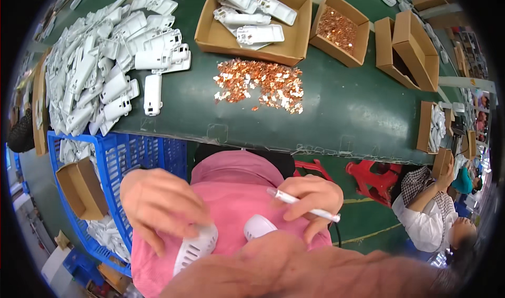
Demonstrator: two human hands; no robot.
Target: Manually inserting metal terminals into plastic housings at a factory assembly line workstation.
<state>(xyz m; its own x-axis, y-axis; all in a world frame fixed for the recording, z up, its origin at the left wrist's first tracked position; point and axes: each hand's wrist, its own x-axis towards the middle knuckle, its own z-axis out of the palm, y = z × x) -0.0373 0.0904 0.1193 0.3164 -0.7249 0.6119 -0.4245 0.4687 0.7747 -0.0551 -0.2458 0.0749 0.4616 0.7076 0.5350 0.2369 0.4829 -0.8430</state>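
My left hand [163, 206] is over the pink clothing on my lap, somewhat blurred, with its fingers bent and apart and no object visible in it. Its fingertips overlap the top of a white slotted piece [194, 249]; whether they touch cannot be told. Between thumb and fingers of my right hand [315, 198] is a slim white pen-like stick [321, 213], tilted down to the right. A second rounded white piece [259, 226] shows between the hands. On the green table [357, 108] ahead lies a spread of small copper-coloured metal pieces [258, 82].
White plastic housings [89, 72] heap at the left, with one housing [153, 94] apart. Cardboard boxes hold more housings [252, 51] and copper pieces [339, 32]; further boxes [413, 48] stand right. A blue crate [123, 177] is beside me, red stools [371, 179] and a co-worker [428, 214] at right.
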